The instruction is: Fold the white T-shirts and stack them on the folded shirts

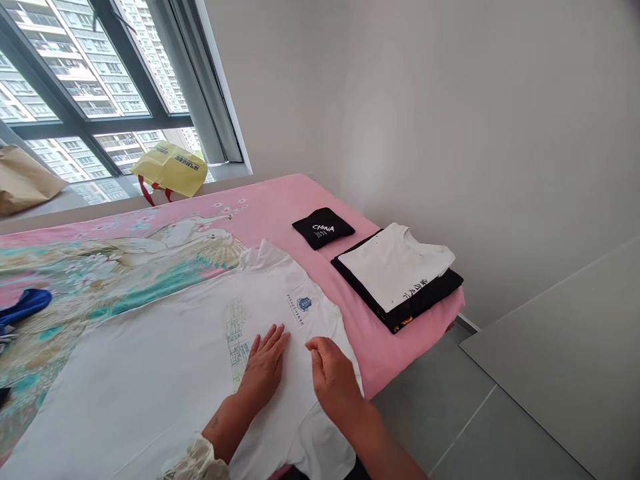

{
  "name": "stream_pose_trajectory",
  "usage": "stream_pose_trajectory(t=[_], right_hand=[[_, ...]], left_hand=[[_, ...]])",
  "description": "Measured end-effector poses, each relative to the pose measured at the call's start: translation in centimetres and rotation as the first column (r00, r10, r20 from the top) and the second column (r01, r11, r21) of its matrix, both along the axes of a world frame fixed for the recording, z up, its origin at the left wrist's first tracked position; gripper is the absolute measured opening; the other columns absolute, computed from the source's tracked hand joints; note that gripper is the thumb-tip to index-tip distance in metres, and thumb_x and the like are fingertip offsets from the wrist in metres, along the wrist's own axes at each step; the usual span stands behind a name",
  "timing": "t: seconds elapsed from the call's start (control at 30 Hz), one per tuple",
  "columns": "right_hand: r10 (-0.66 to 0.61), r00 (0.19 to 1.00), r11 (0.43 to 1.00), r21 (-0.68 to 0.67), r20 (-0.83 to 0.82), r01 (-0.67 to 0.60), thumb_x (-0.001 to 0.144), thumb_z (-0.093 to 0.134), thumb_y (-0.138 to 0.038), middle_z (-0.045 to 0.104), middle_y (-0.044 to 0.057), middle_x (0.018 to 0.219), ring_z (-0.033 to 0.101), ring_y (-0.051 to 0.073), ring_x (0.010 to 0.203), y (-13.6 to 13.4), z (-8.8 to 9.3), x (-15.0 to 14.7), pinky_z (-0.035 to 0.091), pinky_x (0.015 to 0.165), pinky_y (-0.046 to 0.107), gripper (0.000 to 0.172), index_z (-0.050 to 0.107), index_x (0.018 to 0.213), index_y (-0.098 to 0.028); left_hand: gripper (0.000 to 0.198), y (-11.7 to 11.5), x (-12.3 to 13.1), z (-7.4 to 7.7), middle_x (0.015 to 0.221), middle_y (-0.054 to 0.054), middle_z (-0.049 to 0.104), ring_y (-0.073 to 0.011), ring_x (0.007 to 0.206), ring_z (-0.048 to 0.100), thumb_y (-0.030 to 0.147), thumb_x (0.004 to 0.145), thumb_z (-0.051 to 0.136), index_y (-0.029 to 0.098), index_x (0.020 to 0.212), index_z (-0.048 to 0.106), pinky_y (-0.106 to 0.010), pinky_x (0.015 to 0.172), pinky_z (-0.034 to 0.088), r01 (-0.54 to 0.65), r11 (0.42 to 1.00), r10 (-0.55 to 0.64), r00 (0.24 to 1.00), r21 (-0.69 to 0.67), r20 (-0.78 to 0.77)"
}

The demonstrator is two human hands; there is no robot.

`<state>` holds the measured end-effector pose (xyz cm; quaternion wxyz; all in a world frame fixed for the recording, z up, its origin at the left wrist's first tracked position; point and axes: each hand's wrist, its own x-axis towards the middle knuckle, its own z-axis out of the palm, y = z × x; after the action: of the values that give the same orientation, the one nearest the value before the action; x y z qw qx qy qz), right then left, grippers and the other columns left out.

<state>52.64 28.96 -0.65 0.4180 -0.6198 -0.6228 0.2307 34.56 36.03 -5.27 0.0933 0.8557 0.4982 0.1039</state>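
Along the near edge of the bed (376,357), white shirt (150,363) lies spread. From my remote post I see the left hand (264,370) flat on it, fingers slightly apart; right hand (334,380) curled over it, below the crest (304,304), finger grip: cannot tell.

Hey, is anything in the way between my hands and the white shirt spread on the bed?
Nothing visible. Your left hand lies flat on the white shirt, and your right hand is curled over it; contact there is unclear. The folded clothes lie off to the right, not between.
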Motion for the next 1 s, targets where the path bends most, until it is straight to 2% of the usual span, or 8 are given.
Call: stream_pose_trajectory(t=[0.13, 0.2, 0.3, 0.43, 0.6, 0.73, 0.87, 1.0], right_hand=[[0.146, 0.953, 0.989, -0.032, 0.265, -0.143, 0.091, 0.026, -0.027, 0.041, 0.01, 0.139, 0.031, 0.02, 0.131, 2.6, -2.7, -3.8, 0.022, 0.109, 0.04, 0.046, 0.04, 0.133, -0.012], [0.18, 0.904, 0.981, -0.138, 0.387, -0.136, 0.092, 0.027, -0.038, 0.027, 0.01, 0.147, 0.018, 0.022, 0.137, 3.0, -4.4, -3.3, 0.01, 0.112, 0.044, 0.055, 0.03, 0.14, -0.011], [0.131, 0.842, 0.971, -0.237, 0.523, -0.003, 0.09, 0.026, -0.05, 0.013, 0.01, 0.15, 0.007, 0.023, 0.139, 2.1, -6.1, -0.7, 0.001, 0.112, 0.045, 0.067, 0.022, 0.143, -0.009], [0.048, 0.773, 0.942, -0.286, 0.633, 0.176, 0.089, 0.024, -0.053, 0.011, 0.011, 0.15, 0.007, 0.025, 0.139, -0.1, -6.5, 3.0, -0.003, 0.11, 0.049, 0.071, 0.02, 0.143, -0.007], [-0.015, 0.754, 0.903, -0.316, 0.657, 0.293, 0.09, 0.024, -0.047, 0.019, 0.013, 0.148, 0.012, 0.027, 0.138, -1.0, -4.6, 4.8, 0.003, 0.109, 0.053, 0.066, 0.025, 0.141, -0.005], [-0.037, 0.778, 0.979, -0.133, 0.627, 0.154, 0.093, 0.018, -0.04, 0.016, 0.009, 0.15, 0.008, 0.022, 0.139, 0.3, -2.5, 2.1, 0.008, 0.111, 0.046, 0.059, 0.02, 0.143, -0.008], [0.164, 0.785, 0.985, -0.135, 0.597, -0.103, 0.094, 0.017, -0.04, 0.017, 0.006, 0.15, 0.006, 0.019, 0.139, 2.2, -2.9, -1.5, 0.007, 0.112, 0.042, 0.056, 0.02, 0.144, -0.014], [0.156, 0.773, 0.968, -0.25, 0.615, 0.003, 0.091, 0.022, -0.05, 0.015, 0.01, 0.15, 0.008, 0.023, 0.139, 2.4, -5.5, -0.7, 0.002, 0.112, 0.045, 0.066, 0.021, 0.143, -0.009]], left_hand=[[0.048, 0.7, -1.1, -0.2, 0.148, 0.001, 0.028, -0.0204, 0.138, 0.018, 0.036, 0.092, 0.022, 0.032, 0.14, 0.026, -0.055, 0.111, 0.005, -0.012, 0.998, 0.006, 0.995, -0.056, -0.103], [0.052, 1.0, -1.1, -0.5, 0.148, 0.0, 0.026, -0.0229, 0.138, 0.017, 0.044, 0.091, 0.025, 0.032, 0.141, 0.023, -0.057, 0.109, 0.001, -0.044, 0.998, 0.038, 0.991, -0.042, -0.13], [0.056, 1.0, -1.0, -0.9, 0.149, 0.001, 0.023, -0.0231, 0.138, 0.015, 0.05, 0.089, 0.024, 0.032, 0.142, 0.018, -0.057, 0.109, -0.003, -0.055, 0.998, 0.051, 0.99, -0.019, -0.135], [0.057, 0.7, -1.1, -1.2, 0.149, 0.002, 0.022, -0.0227, 0.138, 0.015, 0.053, 0.089, 0.02, 0.032, 0.142, 0.015, -0.056, 0.109, -0.006, -0.046, 0.999, 0.045, 0.993, -0.011, -0.114], [0.064, 0.7, -1.3, -1.8, 0.149, 0.001, 0.022, -0.0239, 0.138, 0.014, 0.059, 0.086, 0.023, 0.03, 0.143, 0.013, -0.054, 0.108, -0.01, -0.023, 0.999, 0.026, 0.995, 0.035, -0.094], [0.064, 0.6, -1.3, -2.0, 0.149, 0.0, 0.022, -0.0241, 0.138, 0.015, 0.059, 0.086, 0.024, 0.03, 0.143, 0.014, -0.055, 0.108, -0.011, -0.024, 0.998, 0.028, 0.997, 0.051, -0.076], [0.063, 0.4, -1.3, -1.7, 0.148, -0.001, 0.026, -0.0244, 0.138, 0.018, 0.058, 0.086, 0.025, 0.03, 0.142, 0.018, -0.056, 0.109, -0.007, -0.023, 0.996, 0.03, 0.997, 0.083, -0.078], [0.063, 0.3, -1.4, -1.7, 0.148, -0.001, 0.028, -0.0246, 0.137, 0.019, 0.058, 0.086, 0.026, 0.03, 0.142, 0.019, -0.056, 0.109, -0.005, -0.026, 0.995, 0.033, 0.996, 0.093, -0.077]])
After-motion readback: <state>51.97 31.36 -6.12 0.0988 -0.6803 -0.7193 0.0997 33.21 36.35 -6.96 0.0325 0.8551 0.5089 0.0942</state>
